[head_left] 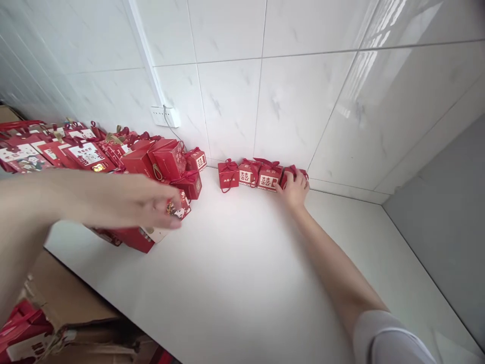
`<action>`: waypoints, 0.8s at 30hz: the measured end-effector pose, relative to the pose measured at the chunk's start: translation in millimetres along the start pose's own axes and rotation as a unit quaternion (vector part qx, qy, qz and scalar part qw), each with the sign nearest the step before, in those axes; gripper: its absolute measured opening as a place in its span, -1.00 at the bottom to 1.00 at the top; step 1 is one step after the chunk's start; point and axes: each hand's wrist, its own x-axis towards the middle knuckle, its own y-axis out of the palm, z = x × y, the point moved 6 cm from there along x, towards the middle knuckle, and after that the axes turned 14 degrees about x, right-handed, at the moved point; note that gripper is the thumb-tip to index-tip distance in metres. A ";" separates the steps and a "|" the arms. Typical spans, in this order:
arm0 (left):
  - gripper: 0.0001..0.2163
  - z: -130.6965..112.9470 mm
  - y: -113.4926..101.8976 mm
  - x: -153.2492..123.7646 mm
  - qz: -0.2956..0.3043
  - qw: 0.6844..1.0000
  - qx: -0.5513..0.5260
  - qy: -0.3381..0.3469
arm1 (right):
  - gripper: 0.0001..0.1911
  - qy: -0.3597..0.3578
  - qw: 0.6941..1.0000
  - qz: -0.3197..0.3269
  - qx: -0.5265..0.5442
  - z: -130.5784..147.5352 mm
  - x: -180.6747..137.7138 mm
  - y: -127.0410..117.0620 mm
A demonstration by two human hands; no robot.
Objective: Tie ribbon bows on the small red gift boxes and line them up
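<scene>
Against the tiled wall stands a short row of small red gift boxes (247,175) with ribbons, some bearing a double-happiness character. My right hand (294,189) grips the rightmost red gift box (304,174), its fingers over the top and front. That hand hides much of the box. My left hand (129,201), slightly smeared by motion, hovers over the left pile, fingers stretched out and thumb apart, holding nothing visible. Beneath and beyond it are stacked red boxes (166,159) and a box with a printed picture (184,206), partly covered by the hand.
Many red bags with white labels (85,154) stand packed along the wall at left. A power strip (165,116) is fixed to the wall, its cord running behind the boxes. Below the white table (235,283) sits an open cardboard box (71,293) beside more red packages (26,328).
</scene>
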 end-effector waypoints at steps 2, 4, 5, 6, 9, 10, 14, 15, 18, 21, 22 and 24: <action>-0.57 -43.4 18.3 15.9 0.187 0.974 0.112 0.066 | -0.34 0.066 0.996 -0.039 -0.052 -18.1 11.2 -0.1; -0.58 -67.9 17.3 38.0 0.192 0.973 0.097 0.089 | -0.37 0.084 0.993 -0.038 -0.069 -26.9 15.6 3.5; -0.58 -72.4 18.6 48.8 0.184 0.975 0.076 0.093 | -0.40 0.080 0.994 -0.032 -0.070 -29.0 15.8 5.0; -0.57 -72.1 22.6 58.1 0.176 0.979 0.049 0.093 | -0.43 0.076 0.994 -0.027 -0.074 -30.6 14.8 5.1; -0.53 -55.0 57.3 71.9 0.184 0.977 -0.058 0.087 | -0.45 0.074 0.994 -0.021 -0.084 -36.0 9.1 -2.4; -0.51 -48.3 73.3 72.5 0.177 0.975 -0.093 0.092 | -0.44 0.078 0.993 -0.022 -0.085 -38.0 7.3 -6.7; -0.54 -24.2 150.1 64.4 0.193 0.962 -0.167 0.096 | -0.32 0.108 0.988 -0.039 -0.102 -39.4 1.2 -26.2; -0.55 -18.9 166.0 63.2 0.193 0.961 -0.173 0.094 | -0.27 0.123 0.985 -0.036 -0.117 -36.6 -1.1 -31.0; -0.60 -4.1 196.5 64.3 0.182 0.965 -0.169 0.082 | -0.15 0.172 0.973 0.041 -0.151 -15.5 -12.7 -45.2; -0.61 6.7 205.0 67.8 0.162 0.967 -0.185 0.066 | -0.16 0.140 0.970 0.155 -0.123 28.0 -26.0 -67.2; -0.60 8.6 205.4 68.3 0.153 0.966 -0.198 0.066 | -0.19 0.131 0.972 0.148 -0.128 42.0 -28.2 -81.3; -0.59 10.6 206.2 68.4 0.132 0.961 -0.229 0.077 | -0.26 0.085 0.982 0.124 -0.115 67.2 -28.5 -106.3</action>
